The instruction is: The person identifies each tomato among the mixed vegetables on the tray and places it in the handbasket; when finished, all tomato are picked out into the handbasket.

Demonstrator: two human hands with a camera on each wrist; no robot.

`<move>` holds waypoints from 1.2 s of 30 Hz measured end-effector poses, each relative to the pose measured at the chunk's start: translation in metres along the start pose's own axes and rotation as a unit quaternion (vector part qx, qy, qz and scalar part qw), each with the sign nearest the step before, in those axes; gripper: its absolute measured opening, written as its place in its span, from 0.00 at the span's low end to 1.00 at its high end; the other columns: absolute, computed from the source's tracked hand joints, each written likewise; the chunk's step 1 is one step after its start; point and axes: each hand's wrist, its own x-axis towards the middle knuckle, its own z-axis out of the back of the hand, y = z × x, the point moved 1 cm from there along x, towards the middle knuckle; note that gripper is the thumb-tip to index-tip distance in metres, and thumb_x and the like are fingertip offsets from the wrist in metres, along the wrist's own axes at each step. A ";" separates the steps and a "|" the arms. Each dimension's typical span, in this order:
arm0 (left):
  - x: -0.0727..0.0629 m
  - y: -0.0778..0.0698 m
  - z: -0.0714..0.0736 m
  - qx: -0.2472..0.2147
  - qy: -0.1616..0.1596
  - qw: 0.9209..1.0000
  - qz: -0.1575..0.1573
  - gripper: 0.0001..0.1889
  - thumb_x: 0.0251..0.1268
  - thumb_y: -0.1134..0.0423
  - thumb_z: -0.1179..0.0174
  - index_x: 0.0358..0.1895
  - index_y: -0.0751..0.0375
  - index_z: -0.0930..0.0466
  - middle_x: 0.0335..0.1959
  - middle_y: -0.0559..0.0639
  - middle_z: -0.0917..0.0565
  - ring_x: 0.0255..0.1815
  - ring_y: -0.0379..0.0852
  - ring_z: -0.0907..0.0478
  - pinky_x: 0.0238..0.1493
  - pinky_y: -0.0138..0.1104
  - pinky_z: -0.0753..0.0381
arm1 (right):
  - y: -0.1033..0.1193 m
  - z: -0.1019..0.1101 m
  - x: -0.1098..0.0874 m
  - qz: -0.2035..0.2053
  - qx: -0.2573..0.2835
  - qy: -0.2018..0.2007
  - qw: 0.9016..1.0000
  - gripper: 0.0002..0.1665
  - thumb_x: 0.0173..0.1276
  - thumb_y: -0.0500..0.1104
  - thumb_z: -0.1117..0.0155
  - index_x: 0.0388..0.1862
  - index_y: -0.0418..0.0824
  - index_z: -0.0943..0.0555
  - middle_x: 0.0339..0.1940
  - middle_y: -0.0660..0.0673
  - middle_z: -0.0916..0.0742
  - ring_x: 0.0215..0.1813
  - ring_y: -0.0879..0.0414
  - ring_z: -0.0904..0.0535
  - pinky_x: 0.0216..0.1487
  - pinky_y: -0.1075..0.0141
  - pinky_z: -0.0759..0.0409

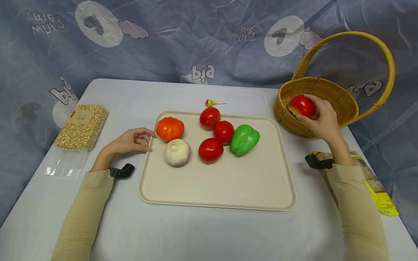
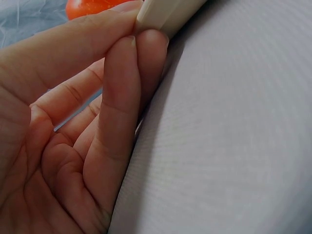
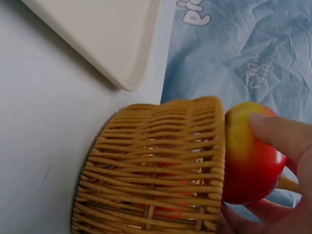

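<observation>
My right hand (image 1: 323, 117) grips a red and yellow apple (image 3: 251, 156) at the mouth of a wicker basket (image 1: 283, 112). Red shows through the weave of the basket; what it belongs to cannot be told. At the left rim of a beige tray (image 1: 215, 188), my left hand (image 1: 130, 140) pinches the edge between thumb and fingers. Nearest to it on the tray are an orange pumpkin (image 1: 170, 129) and a whitish, round, bulb-like vegetable (image 1: 177, 152). Three glossy red round fruits, one in front (image 1: 210, 150), lie beside a green bell pepper (image 1: 245, 140).
Behind the tray lies a lollipop (image 1: 210, 103). A clear bag of corn kernels (image 1: 81, 127) is at the left. Under the right forearm, a yellow packet (image 1: 385, 199) lies near the table edge. The basket's tall handle (image 1: 388, 72) arches over its opening.
</observation>
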 end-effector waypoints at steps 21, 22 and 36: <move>-0.004 0.001 -0.002 0.006 0.000 1.000 -0.009 0.27 0.53 0.73 0.35 0.57 0.74 0.34 0.31 0.42 0.20 0.26 0.35 0.19 0.36 0.25 0.23 | -0.039 -0.013 0.047 -0.087 -0.025 0.175 0.980 0.39 0.64 0.47 0.38 0.71 0.43 0.41 0.65 0.24 0.33 0.63 0.29 0.42 0.60 0.34 0.42; -0.004 0.001 -0.002 0.007 -0.001 1.000 -0.007 0.27 0.53 0.72 0.35 0.57 0.73 0.34 0.31 0.41 0.21 0.26 0.34 0.19 0.37 0.25 0.24 | -0.041 -0.014 0.049 -0.089 -0.030 0.178 0.980 0.39 0.64 0.47 0.38 0.71 0.43 0.41 0.64 0.23 0.34 0.63 0.28 0.42 0.60 0.34 0.43; 0.000 -0.002 -0.001 0.007 -0.001 1.000 0.003 0.27 0.53 0.71 0.33 0.56 0.70 0.33 0.31 0.42 0.21 0.24 0.33 0.20 0.37 0.26 0.23 | -0.062 -0.022 0.059 -0.106 -0.040 0.157 0.981 0.39 0.63 0.41 0.40 0.71 0.38 0.43 0.59 0.16 0.38 0.60 0.22 0.43 0.60 0.33 0.44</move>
